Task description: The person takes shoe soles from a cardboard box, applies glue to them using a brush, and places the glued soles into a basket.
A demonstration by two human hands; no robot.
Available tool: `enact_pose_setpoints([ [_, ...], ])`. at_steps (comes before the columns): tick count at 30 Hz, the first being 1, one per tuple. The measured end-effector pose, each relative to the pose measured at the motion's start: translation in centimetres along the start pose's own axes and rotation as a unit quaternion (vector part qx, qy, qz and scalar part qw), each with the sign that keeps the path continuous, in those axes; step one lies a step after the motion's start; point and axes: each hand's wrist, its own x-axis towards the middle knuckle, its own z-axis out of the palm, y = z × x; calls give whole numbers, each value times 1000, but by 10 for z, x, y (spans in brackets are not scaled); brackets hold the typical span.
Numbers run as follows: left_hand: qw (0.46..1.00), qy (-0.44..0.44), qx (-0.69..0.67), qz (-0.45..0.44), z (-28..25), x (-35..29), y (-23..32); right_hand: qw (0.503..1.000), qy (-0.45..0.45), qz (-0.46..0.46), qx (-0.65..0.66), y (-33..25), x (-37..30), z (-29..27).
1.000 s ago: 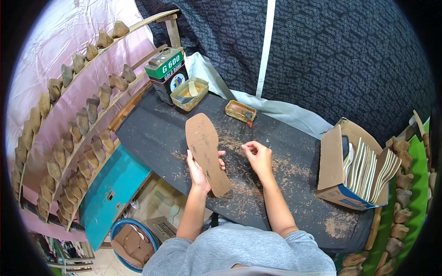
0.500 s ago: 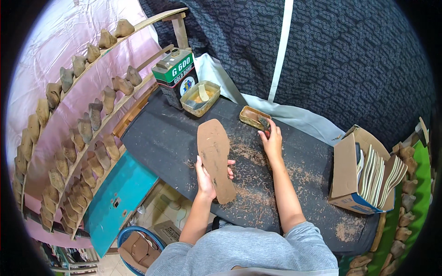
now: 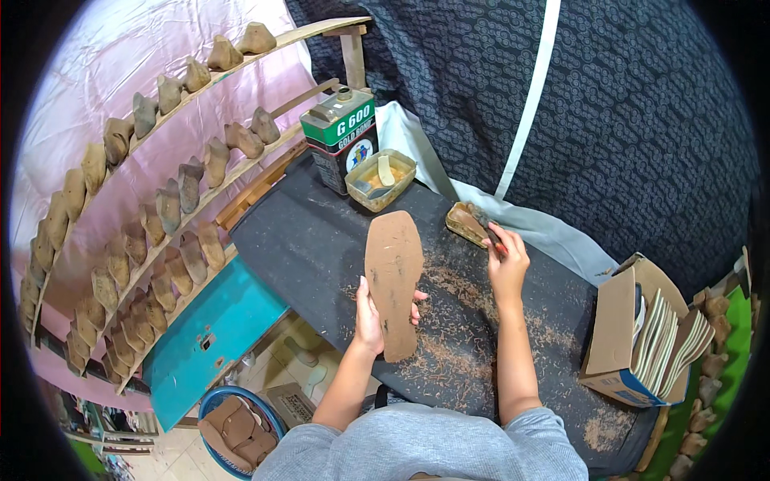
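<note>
My left hand (image 3: 370,322) is closed round a flat brown shoe insole (image 3: 394,280), thumb on one edge and fingertips showing past the other. The insole is held up over the dark work table, its broad end pointing away from me. In my right hand (image 3: 507,258) is a small dark brush-like tool (image 3: 486,223) with a bit of red near my fingers. Its tip is at a small shallow container (image 3: 458,228) with brownish stuff inside; whether it touches the contents I cannot tell.
Brown shavings (image 3: 449,353) litter the black tabletop (image 3: 297,232). At its back stand a green-and-black metal can (image 3: 340,132) and a tub (image 3: 399,192) with a scraper-like piece. A cardboard box (image 3: 603,333) of pale soles is right; shoe lasts (image 3: 168,204) line left racks; a blue basin (image 3: 277,425) sits below.
My right hand has turned, and the tool now reaches over the small container. The insole stays in my left hand. The whole view has shifted a little.
</note>
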Motion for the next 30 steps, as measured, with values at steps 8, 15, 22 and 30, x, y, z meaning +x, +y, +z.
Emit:
enact_pose_setpoints([
  [8,999,-33,27,-9,4,0,-5,987,-48,-124,94,-103,5,-30],
  [15,998,8,54,18,14,-3,0,964,-135,-197,121,-113,-13,-30],
  [22,994,83,45,51,19,0,-2,932,-229,-225,170,-116,-16,-50],
  [30,996,53,47,48,16,-3,-6,946,-197,-203,158,-120,-14,-52],
])
